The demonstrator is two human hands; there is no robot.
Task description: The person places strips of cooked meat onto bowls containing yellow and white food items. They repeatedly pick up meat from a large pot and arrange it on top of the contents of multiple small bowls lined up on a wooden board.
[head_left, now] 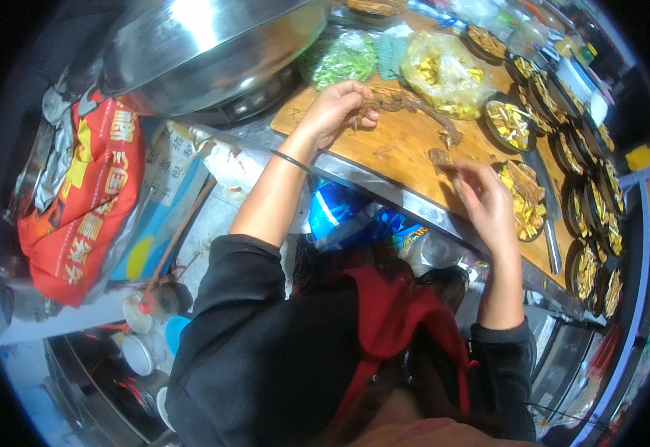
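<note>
My left hand (337, 112) is closed on a strip of brown cooked meat (362, 113) above the far left of the wooden cutting board (392, 160). More shredded brown meat (414, 106) trails from there across the board, ending in a small clump. Between the fingertips of my right hand (485, 195) is another brown piece of meat (439, 159), low over the board. Just right of that hand stands a black bowl (539, 229) of yellow food topped with a brown slice. A knife (552, 242) lies along this bowl's right side.
Beyond the board are a bag of green vegetables (346, 59) and a bag of yellow pieces (444, 74). Another filled bowl (509, 125) stands farther back, with several stacked bowls (582, 186) at right. A large steel pot (213, 59) and red sack (86, 201) occupy the left.
</note>
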